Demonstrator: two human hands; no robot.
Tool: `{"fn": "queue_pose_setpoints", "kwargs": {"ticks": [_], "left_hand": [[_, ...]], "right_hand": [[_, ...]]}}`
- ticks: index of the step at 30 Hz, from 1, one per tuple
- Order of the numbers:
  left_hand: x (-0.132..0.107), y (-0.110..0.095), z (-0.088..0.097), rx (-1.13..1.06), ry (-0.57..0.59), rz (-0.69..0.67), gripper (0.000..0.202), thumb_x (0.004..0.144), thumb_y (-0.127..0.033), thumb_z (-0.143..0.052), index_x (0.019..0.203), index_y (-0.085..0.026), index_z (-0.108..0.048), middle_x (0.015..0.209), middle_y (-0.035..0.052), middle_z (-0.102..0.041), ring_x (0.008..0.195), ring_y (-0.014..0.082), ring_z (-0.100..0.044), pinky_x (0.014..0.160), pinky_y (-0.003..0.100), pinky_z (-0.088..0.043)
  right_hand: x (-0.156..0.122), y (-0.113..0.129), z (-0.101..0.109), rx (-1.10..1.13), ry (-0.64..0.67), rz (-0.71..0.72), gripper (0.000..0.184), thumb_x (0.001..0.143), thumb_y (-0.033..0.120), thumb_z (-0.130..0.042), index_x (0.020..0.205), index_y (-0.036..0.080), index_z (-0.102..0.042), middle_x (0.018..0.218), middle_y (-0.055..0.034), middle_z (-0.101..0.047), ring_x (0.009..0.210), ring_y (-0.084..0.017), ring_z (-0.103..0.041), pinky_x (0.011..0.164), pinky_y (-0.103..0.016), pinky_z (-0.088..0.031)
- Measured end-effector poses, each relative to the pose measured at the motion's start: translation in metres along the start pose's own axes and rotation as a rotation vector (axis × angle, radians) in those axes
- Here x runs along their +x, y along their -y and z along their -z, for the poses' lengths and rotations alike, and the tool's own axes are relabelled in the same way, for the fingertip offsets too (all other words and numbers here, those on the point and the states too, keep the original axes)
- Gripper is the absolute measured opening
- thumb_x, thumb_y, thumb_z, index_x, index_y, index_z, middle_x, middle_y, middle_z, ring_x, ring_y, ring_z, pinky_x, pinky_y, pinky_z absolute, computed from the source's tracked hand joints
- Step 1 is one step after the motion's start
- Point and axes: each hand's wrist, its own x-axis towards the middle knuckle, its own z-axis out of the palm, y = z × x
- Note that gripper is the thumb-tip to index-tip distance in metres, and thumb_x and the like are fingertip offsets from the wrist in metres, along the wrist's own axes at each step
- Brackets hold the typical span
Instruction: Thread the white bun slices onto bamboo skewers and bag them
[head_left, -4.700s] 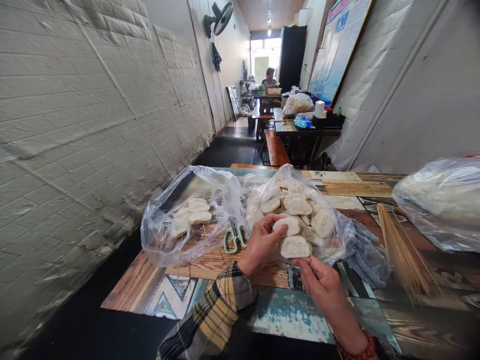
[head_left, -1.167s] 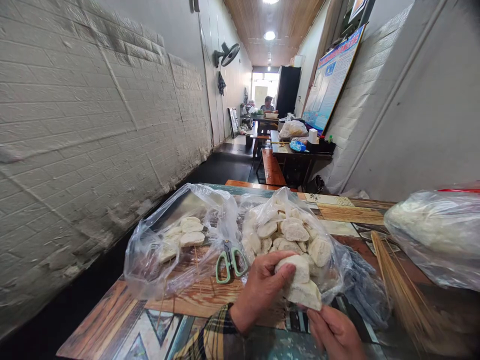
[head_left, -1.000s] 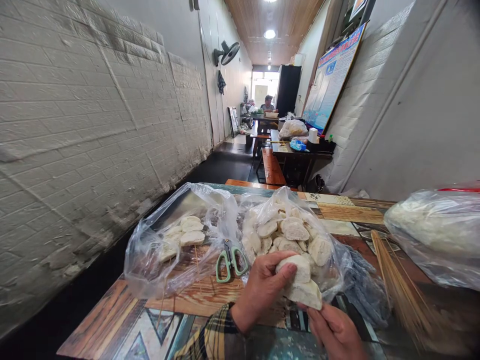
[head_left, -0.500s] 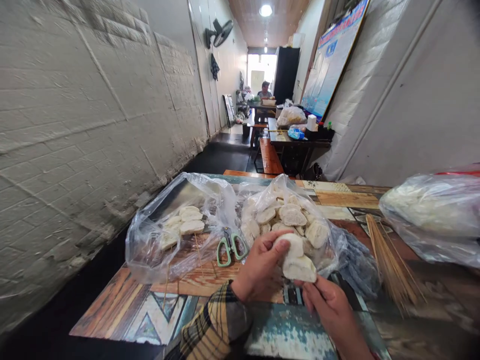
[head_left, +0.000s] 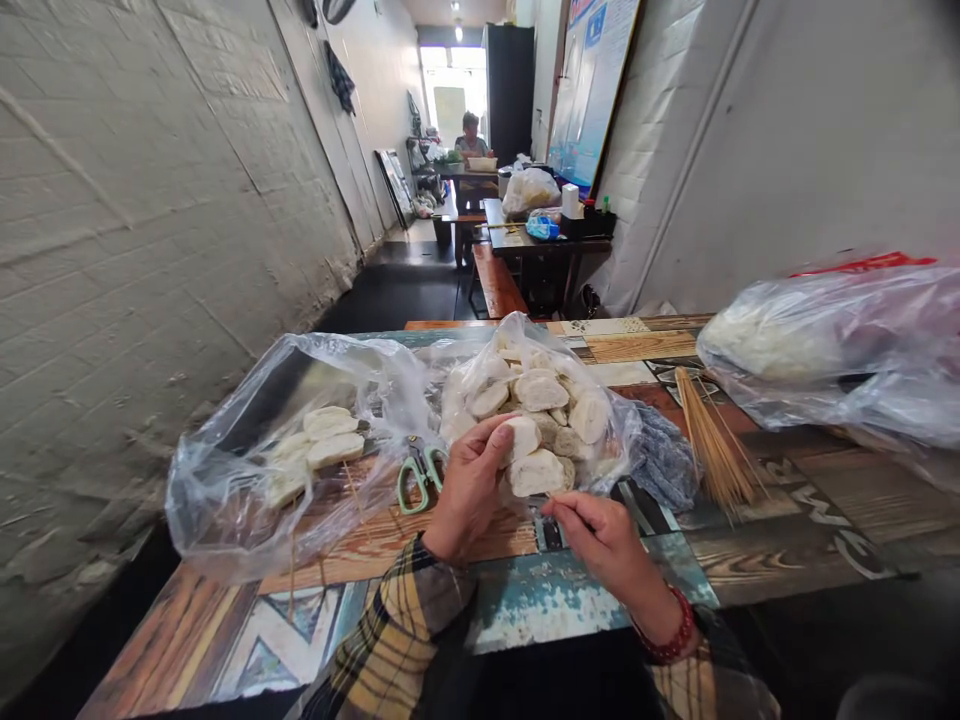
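My left hand [head_left: 466, 490] is closed on pale, bread-like slices [head_left: 535, 474], one above the other, thumb across the upper one. Just below them, my right hand [head_left: 600, 535] pinches a thin bamboo skewer [head_left: 550, 496]; most of it is hidden by the slices and fingers. Behind the hands, a clear plastic bag [head_left: 517, 335] holds many similar loose slices [head_left: 541, 391]. To the left, skewered slices [head_left: 334, 450] lie in another open plastic bag [head_left: 217, 490], their sticks pointing toward me. Green-handled scissors [head_left: 414, 486] rest between this bag and my left hand.
A fanned bundle of bamboo skewers [head_left: 712, 445] lies at right beside a dark grey cloth [head_left: 663, 456]. Farther right sits a large filled plastic bag [head_left: 817, 340]. Beyond the patterned table [head_left: 555, 600] stand a bench [head_left: 498, 282] and another table. A person [head_left: 471, 140] sits at the back.
The view has tilted down and shifted right, so the scene sits higher and more left. Both hands keep hold of the slices and skewer; my right hand is slightly lower and farther from the slices.
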Motion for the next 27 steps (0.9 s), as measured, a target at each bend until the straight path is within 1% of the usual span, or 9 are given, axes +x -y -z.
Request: {"fn": "queue_pose_setpoints", "kwargs": {"ticks": [4,8,11,14,17,19,21,23,27], "left_hand": [[0.000,0.006,-0.001,0.027,0.011,0.002,0.037,0.070,-0.041,-0.079,0.097,-0.016,-0.075,0.083,0.0054,-0.075,0.074,0.0176,-0.066,0.066,0.026,-0.051],[-0.002,0.010,-0.005,0.067,0.063,0.036,0.038,0.072,-0.043,-0.077,0.098,-0.015,-0.075,0.086,0.0065,-0.075,0.071,0.0165,-0.064,0.063,0.025,-0.050],[-0.001,0.012,-0.004,0.079,0.111,0.017,0.047,0.075,-0.046,-0.075,0.110,-0.016,-0.072,0.096,0.0081,-0.074,0.081,0.0184,-0.066,0.072,0.027,-0.052],[0.003,0.014,0.000,0.160,0.141,-0.050,0.056,0.080,-0.049,-0.069,0.125,-0.017,-0.063,0.107,0.0101,-0.072,0.091,0.0206,-0.067,0.085,0.032,-0.052],[0.009,0.020,0.004,0.420,0.134,-0.181,0.044,0.085,-0.044,-0.064,0.120,-0.017,-0.066,0.109,0.0118,-0.071,0.098,0.0237,-0.066,0.093,0.038,-0.049],[0.011,0.025,0.005,0.666,0.172,-0.299,0.031,0.087,-0.035,-0.062,0.112,-0.018,-0.069,0.110,0.0119,-0.071,0.104,0.0251,-0.064,0.097,0.040,-0.047],[0.011,0.028,0.006,0.918,0.273,-0.411,0.026,0.088,-0.025,-0.057,0.111,-0.019,-0.069,0.113,0.0117,-0.069,0.108,0.0252,-0.061,0.098,0.040,-0.045],[0.009,0.029,0.005,1.131,0.387,-0.485,0.028,0.089,-0.020,-0.055,0.114,-0.019,-0.066,0.116,0.0120,-0.066,0.110,0.0246,-0.058,0.098,0.040,-0.044],[0.002,0.026,0.000,1.446,0.517,-0.551,0.036,0.081,-0.029,-0.069,0.114,-0.018,-0.063,0.115,0.0118,-0.062,0.107,0.0266,-0.055,0.093,0.042,-0.043]], "right_hand": [[0.001,0.001,0.001,-0.019,-0.032,0.015,0.032,0.096,0.029,-0.047,0.082,0.017,-0.073,0.055,0.0013,-0.060,0.050,-0.011,-0.055,0.054,-0.021,-0.043],[0.001,0.001,0.000,0.009,-0.055,-0.032,0.034,0.095,0.031,-0.048,0.076,0.019,-0.073,0.057,0.0009,-0.061,0.052,-0.011,-0.054,0.055,-0.022,-0.042],[-0.002,-0.005,0.000,0.091,-0.093,-0.156,0.031,0.092,0.036,-0.053,0.077,0.018,-0.073,0.053,0.0029,-0.054,0.049,-0.011,-0.047,0.051,-0.023,-0.038],[-0.008,-0.015,0.004,0.315,-0.236,-0.333,0.032,0.090,0.044,-0.056,0.085,0.016,-0.072,0.049,0.0066,-0.042,0.044,-0.009,-0.036,0.043,-0.022,-0.029],[-0.011,-0.025,0.011,0.490,-0.399,-0.408,0.034,0.088,0.048,-0.059,0.089,0.015,-0.070,0.048,0.0090,-0.036,0.044,-0.008,-0.031,0.042,-0.021,-0.023],[-0.012,-0.029,0.016,0.511,-0.447,-0.402,0.033,0.088,0.047,-0.060,0.088,0.015,-0.069,0.048,0.0090,-0.036,0.045,-0.007,-0.031,0.042,-0.021,-0.024],[-0.013,-0.029,0.018,0.517,-0.458,-0.398,0.033,0.087,0.047,-0.061,0.086,0.015,-0.069,0.047,0.0088,-0.038,0.045,-0.007,-0.032,0.043,-0.021,-0.024],[-0.013,-0.029,0.019,0.523,-0.441,-0.399,0.033,0.087,0.046,-0.061,0.085,0.015,-0.069,0.046,0.0090,-0.038,0.044,-0.007,-0.032,0.043,-0.021,-0.025],[-0.012,-0.028,0.017,0.518,-0.403,-0.406,0.034,0.088,0.047,-0.059,0.088,0.014,-0.068,0.046,0.0098,-0.037,0.043,-0.007,-0.032,0.043,-0.022,-0.024]]}}
